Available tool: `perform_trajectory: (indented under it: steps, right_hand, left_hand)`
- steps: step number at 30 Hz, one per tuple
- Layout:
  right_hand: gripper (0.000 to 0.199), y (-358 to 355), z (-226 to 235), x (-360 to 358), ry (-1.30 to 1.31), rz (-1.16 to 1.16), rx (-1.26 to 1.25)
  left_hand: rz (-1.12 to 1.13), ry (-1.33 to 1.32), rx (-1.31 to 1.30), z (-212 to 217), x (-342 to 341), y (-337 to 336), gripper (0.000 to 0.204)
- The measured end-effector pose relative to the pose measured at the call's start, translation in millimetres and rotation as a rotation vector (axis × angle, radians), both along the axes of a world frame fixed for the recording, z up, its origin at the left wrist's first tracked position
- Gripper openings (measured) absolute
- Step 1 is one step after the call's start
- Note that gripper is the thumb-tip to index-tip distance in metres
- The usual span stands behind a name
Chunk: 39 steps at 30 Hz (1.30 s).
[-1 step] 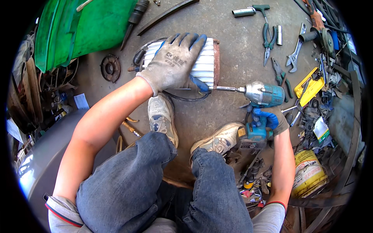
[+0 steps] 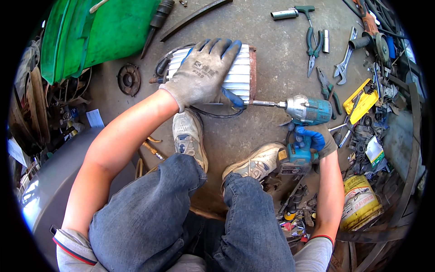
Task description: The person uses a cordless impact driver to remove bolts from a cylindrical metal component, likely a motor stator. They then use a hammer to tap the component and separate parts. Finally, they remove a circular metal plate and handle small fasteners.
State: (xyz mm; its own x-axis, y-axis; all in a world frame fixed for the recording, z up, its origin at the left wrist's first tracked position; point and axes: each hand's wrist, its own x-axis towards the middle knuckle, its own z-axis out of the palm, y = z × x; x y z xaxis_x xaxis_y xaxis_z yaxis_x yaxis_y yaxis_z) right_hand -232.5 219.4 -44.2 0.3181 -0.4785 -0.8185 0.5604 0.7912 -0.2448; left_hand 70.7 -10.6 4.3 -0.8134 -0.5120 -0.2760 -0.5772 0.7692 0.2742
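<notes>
My left hand [image 2: 201, 72], in a grey and blue work glove, lies over a white finned motor [image 2: 236, 75] on the ground. Its thumb presses the near side and its fingers reach across the top, gripping it. A rusty brown end plate [image 2: 253, 72] forms the motor's right face. My right hand [image 2: 322, 138], gloved too, is wrapped around the handle of a teal cordless impact driver [image 2: 312, 111]. The driver's long socket bit [image 2: 267, 104] points left and meets the near corner of the end plate. A dark cable [image 2: 219, 115] curves along the motor's near side.
Pliers [image 2: 312, 52], an adjustable wrench [image 2: 345, 59] and an angle grinder [image 2: 379, 43] lie right. A yellow tray [image 2: 361, 101] and yellow bucket [image 2: 360, 204] stand among loose parts. A green bin [image 2: 104, 36] and round rusty part [image 2: 129, 79] are left.
</notes>
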Motion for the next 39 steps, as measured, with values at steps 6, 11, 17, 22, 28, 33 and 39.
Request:
perform_trajectory:
  steps: [6, 11, 17, 22, 28, 33, 39]
  right_hand:
    - [0.039, 2, -3, 2, 0.023, -0.028, -0.015]
    - [0.041, 4, -3, 1, 0.058, -0.041, -0.006]
    - [0.04, -4, 12, 5, 0.12, -0.015, -0.05]
    - [0.041, 10, 4, -6, 0.043, -0.057, 0.015]
    - [0.04, 17, 3, 5, -0.044, -0.13, 0.032]
    - [0.039, -6, 17, 8, 0.078, -0.031, -0.053]
    - [0.045, -5, 6, 8, 0.034, -0.077, -0.043]
  left_hand:
    - [0.0, 0.005, -0.005, -1, 2, 0, 0.131]
    - [-0.008, -0.016, -0.016, -2, 0, -1, 0.131]
    - [0.007, -0.015, 0.017, -1, 1, -3, 0.131]
    - [0.004, 0.007, 0.009, -1, 0, -7, 0.129]
    - [0.009, 0.0, 0.031, -1, -1, -12, 0.128]
    - [0.016, -0.046, 0.038, 1, -5, -13, 0.126]
    - [-0.022, -0.053, -0.037, 9, -32, 9, 0.113]
